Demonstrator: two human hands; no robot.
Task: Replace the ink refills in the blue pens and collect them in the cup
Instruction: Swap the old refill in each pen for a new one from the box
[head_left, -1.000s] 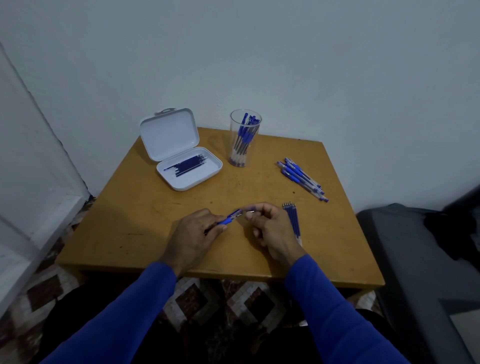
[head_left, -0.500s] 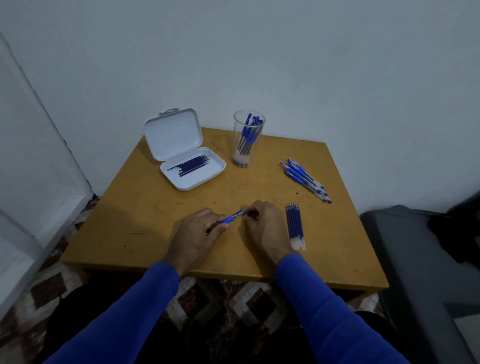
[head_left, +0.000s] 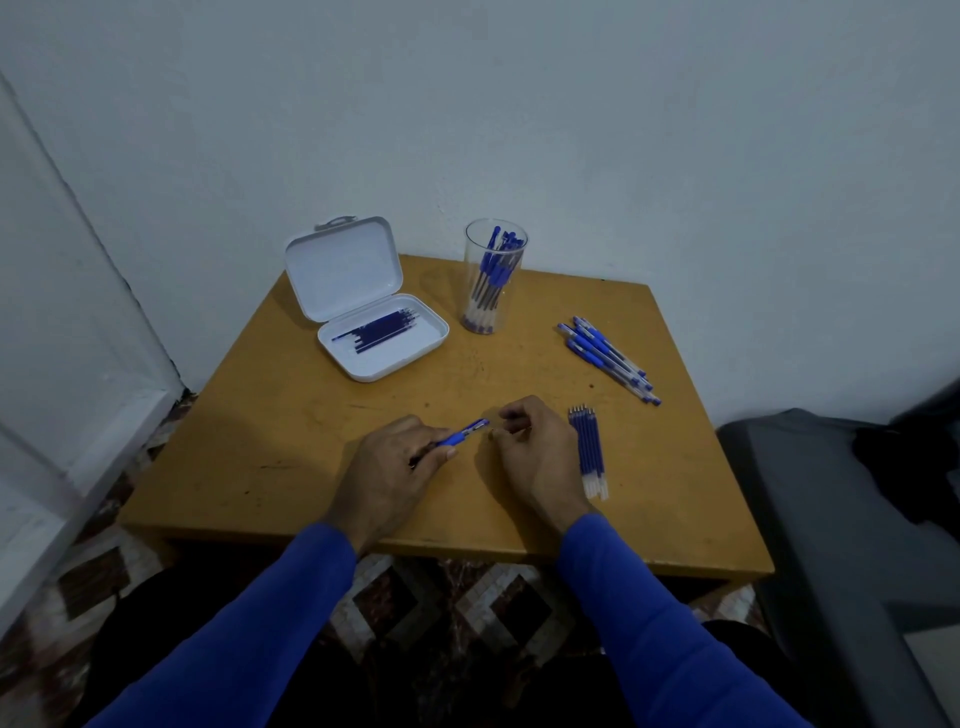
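Plain pale walls close in behind a small wooden table (head_left: 270, 457) where the work goes on. Near its front edge the left hand (head_left: 387, 470) curls around a blue pen (head_left: 460, 435), the pen's tip end poking out toward the right hand (head_left: 540, 452). That right hand sits just beside the tip with its fingers bent inward; whether they pinch a small part or nothing at all I cannot tell, since the knuckles hide it. Just right of the right hand lies a row of refills (head_left: 589, 449). Farther off beyond that hand a loose pile of pens (head_left: 608, 358) waits, probably not yet serviced. Beyond both hands stands the clear cup (head_left: 493, 275), already holding a good number of pens, so the job looks well along but unfinished. Ahead of the left hand an open white case (head_left: 363, 301) holds dark refills; which set is new and which spent is hard to judge. Whether the held pen already carries its new refill is hidden too.
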